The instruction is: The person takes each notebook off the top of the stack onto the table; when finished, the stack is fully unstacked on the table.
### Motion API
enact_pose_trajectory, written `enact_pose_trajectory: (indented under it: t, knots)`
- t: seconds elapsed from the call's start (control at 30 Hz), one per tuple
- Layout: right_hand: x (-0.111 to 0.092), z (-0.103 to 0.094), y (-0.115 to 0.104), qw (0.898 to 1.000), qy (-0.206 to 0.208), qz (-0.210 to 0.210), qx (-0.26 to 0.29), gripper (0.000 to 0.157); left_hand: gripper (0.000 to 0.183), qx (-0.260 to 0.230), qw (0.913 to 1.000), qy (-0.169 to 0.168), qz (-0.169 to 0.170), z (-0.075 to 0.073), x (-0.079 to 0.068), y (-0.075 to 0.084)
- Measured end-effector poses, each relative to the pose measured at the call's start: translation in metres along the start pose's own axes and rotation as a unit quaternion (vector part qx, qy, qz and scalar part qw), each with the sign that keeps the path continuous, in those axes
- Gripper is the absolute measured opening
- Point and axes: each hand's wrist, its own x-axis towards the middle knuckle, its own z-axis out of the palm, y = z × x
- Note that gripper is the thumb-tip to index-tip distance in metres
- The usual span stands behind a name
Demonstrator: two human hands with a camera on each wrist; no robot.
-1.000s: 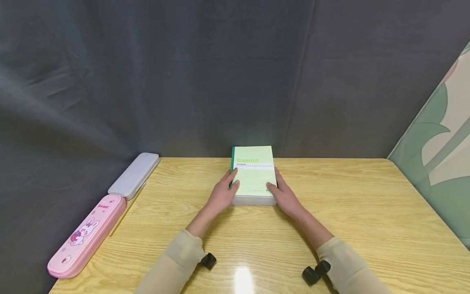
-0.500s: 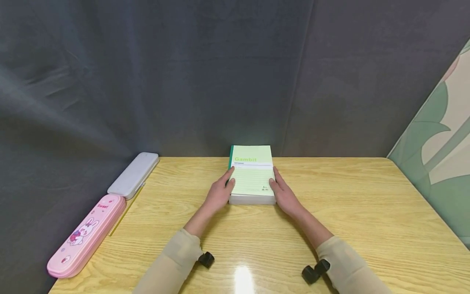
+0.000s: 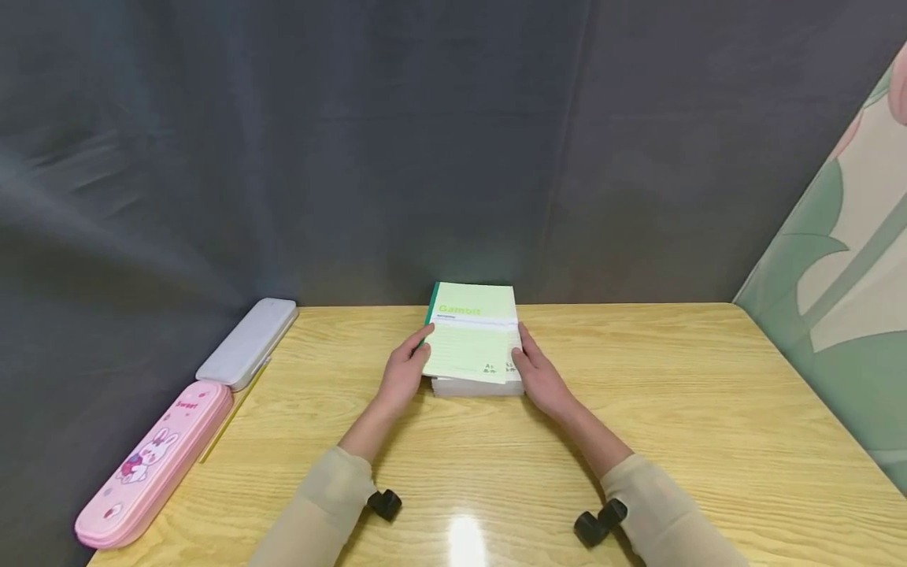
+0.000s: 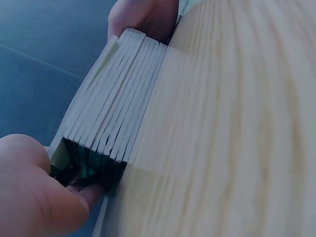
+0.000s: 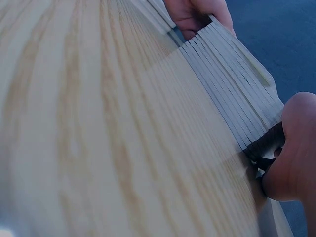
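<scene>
A thick stack of notebooks (image 4: 108, 94) stands at the table's far edge, its page edges facing me. The top notebook (image 3: 464, 346), pale green with a dark green spine and the word "Gambit", lies shifted left and slightly turned, baring a strip of the notebook below at the right. My left hand (image 3: 404, 374) grips the top notebook's left edge, thumb on the cover. At the stack's right side my right hand (image 3: 543, 378) holds the notebooks, thumb near the top and fingers along the side. The far fingers of both hands are partly hidden.
A pink pencil case (image 3: 152, 465) with a rabbit picture lies at the table's left edge. Behind it are a white case (image 3: 248, 342) and a thin yellow pencil (image 3: 234, 411). A dark curtain (image 3: 425, 142) hangs behind the wooden table (image 3: 673, 409).
The top notebook has slid left and turned slightly against the stack, with my left hand moving along. My right hand stays at the stack's right side. The head view has shifted a little.
</scene>
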Motion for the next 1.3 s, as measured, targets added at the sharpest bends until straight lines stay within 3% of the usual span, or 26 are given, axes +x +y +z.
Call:
enact_pose_trajectory:
  t: [0.2,0.37,0.97,1.3]
  knots:
    - [0.0,0.003,-0.002,1.0,-0.003,0.0,0.002,0.06,0.036,-0.047,0.9977,0.049,-0.003,-0.006,-0.002,-0.002]
    - [0.001,0.004,-0.002,1.0,-0.003,0.003,0.002,0.06,0.034,-0.054,0.9962,0.068,0.001,-0.011,-0.004,-0.003]
    - [0.0,0.0,-0.001,1.0,-0.001,0.003,-0.003,0.06,0.039,-0.163,0.9837,0.068,-0.037,-0.035,-0.009,-0.003]
    - [-0.002,-0.001,-0.003,1.0,0.007,0.006,-0.014,0.061,0.039,-0.178,0.9769,0.103,-0.059,-0.059,-0.012,-0.006]
